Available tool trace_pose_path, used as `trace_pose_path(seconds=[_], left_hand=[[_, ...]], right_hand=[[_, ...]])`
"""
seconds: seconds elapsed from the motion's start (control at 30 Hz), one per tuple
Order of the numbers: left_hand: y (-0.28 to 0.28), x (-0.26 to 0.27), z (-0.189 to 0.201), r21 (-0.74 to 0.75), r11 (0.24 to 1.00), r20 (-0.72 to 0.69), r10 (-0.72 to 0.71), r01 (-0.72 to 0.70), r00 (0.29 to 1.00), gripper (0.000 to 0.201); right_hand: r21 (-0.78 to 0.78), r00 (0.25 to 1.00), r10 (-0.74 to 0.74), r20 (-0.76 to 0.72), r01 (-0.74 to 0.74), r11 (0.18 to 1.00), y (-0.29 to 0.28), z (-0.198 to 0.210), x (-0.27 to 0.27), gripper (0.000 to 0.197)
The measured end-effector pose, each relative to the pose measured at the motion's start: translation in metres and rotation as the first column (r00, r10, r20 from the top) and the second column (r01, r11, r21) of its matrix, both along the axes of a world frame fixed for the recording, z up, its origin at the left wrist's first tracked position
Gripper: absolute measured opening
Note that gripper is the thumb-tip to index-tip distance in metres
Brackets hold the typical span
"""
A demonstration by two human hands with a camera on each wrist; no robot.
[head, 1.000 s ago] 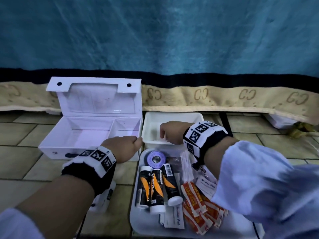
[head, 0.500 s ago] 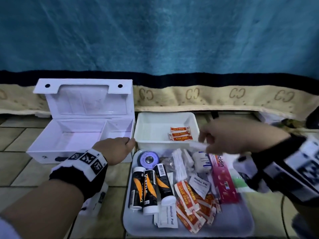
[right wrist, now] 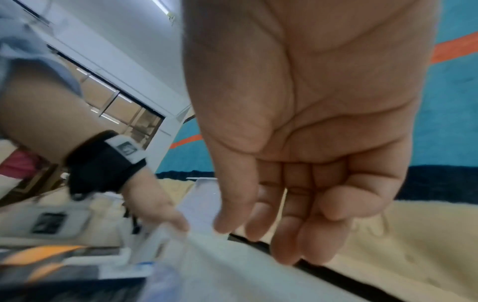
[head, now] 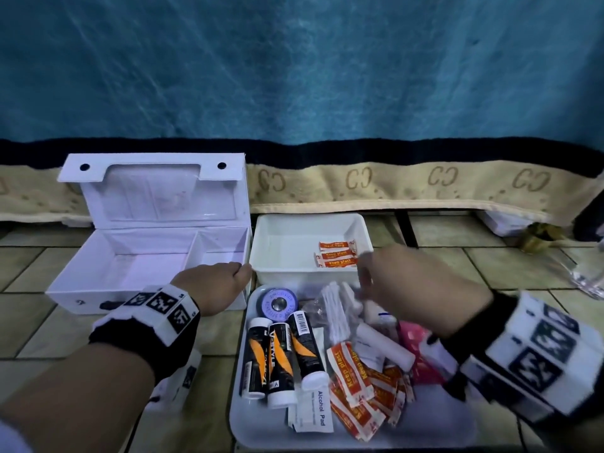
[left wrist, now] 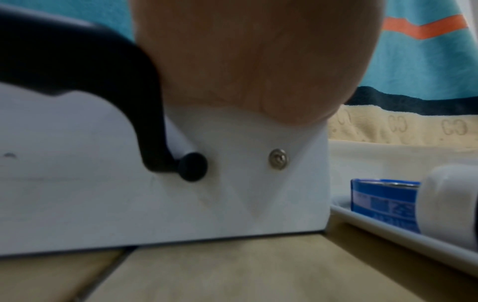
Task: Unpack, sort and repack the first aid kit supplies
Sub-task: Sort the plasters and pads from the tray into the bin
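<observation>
White plastic everywhere: empty kit box [head: 143,259] at floor's far left, steadied by left hand [head: 215,286] resting on its near right corner. Right hand [head: 415,289], loose and empty, just above supply tray [head: 261,426]; plaster strips [head: 359,380] lying nearer it, long axes toward the person.

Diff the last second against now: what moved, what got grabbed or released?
The right hand left the small white plastic bin, where three orange plaster packets now lie, swung right, then came back over the clutter in the white supply tray. Its palm shows empty, fingers relaxed. Unchanged: the left hand rests on the open white first aid box; the three black-and-orange tubes lie as before.
</observation>
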State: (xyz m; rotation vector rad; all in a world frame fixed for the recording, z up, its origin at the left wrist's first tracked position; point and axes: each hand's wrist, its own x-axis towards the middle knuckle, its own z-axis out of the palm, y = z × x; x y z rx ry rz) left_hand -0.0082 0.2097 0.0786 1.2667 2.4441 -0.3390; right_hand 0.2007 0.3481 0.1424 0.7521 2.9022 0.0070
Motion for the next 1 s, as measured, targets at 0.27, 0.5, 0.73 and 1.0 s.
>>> trace_pose_path(seconds=[0.27, 0.5, 0.73, 1.0], left_hand=[[-0.001, 0.001, 0.002, 0.009, 1.000, 0.024, 0.015, -0.015, 1.000, 0.045], [-0.001, 0.001, 0.003, 0.007, 1.000, 0.021, 0.008, -0.009, 1.000, 0.036], [-0.001, 0.001, 0.003, 0.011, 1.000, 0.011, -0.006, 0.006, 1.000, 0.034], [-0.001, 0.001, 0.003, 0.032, 0.999, 0.019, 0.005, -0.006, 1.000, 0.041]], right_hand=[[-0.016, 0.937, 0.226, 0.266, -0.230, 0.973, 0.061, -0.037, -0.089, 0.042], [-0.046, 0.932, 0.216, 0.290, -0.212, 0.976, 0.061, -0.052, -0.101, 0.029], [-0.068, 0.987, 0.152, 0.059, -0.148, 0.987, 0.071, -0.038, -0.093, 0.023], [0.044, 0.905, 0.164, -0.392, -0.160, 0.986, 0.049, 0.015, -0.055, 0.008]])
